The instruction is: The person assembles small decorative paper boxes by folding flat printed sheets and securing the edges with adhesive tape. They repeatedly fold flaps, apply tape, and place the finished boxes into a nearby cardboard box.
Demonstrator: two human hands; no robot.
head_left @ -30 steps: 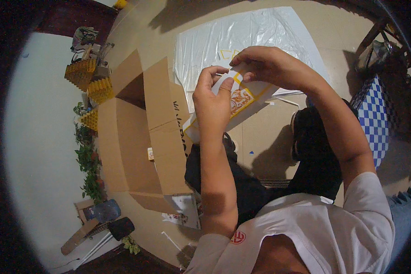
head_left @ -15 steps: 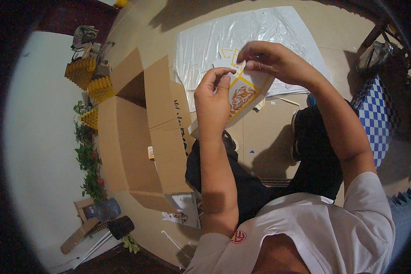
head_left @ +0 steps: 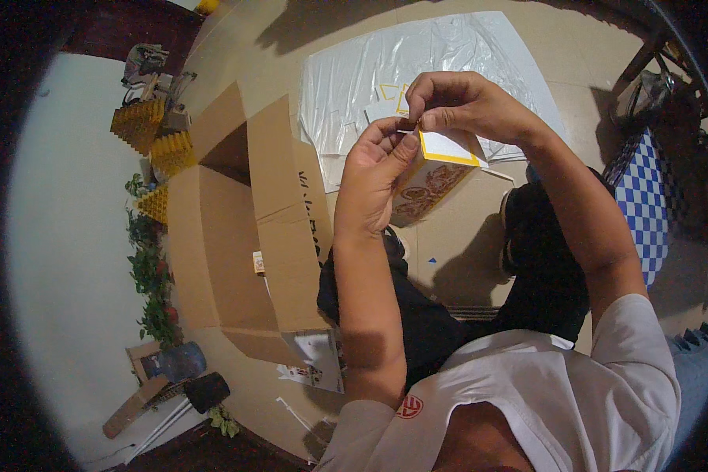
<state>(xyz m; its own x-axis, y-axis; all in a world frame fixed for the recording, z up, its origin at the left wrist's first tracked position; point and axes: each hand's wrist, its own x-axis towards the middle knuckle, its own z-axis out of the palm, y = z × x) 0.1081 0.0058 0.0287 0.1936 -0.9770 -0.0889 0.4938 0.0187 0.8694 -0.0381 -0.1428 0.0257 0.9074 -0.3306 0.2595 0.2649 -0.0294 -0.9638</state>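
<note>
A small paperboard box (head_left: pixel 433 185), white with yellow edges and a brown ornate print, is held up above the floor between my legs. My left hand (head_left: pixel 376 173) grips its left side, thumb and fingers closed at the upper edge. My right hand (head_left: pixel 468 106) pinches at that box's top left corner, its fingertips meeting those of my left hand. A white end face with a yellow border shows below the right hand. The far side of the paperboard box and exactly what the fingertips press are hidden.
A large open cardboard carton (head_left: pixel 212 252) stands at my left, with a small item (head_left: pixel 259 262) inside. Ahead lies clear plastic sheeting (head_left: pixel 346 79) over white sheets, with yellow-edged pieces on it. A blue-and-white checkered thing (head_left: pixel 643 204) is at right; potted plants (head_left: pixel 151 271) line the left wall.
The paperboard box has turned and tipped, so its white end face now shows and its printed side faces lower. Both hands remain near the same place, fingertips now closer together.
</note>
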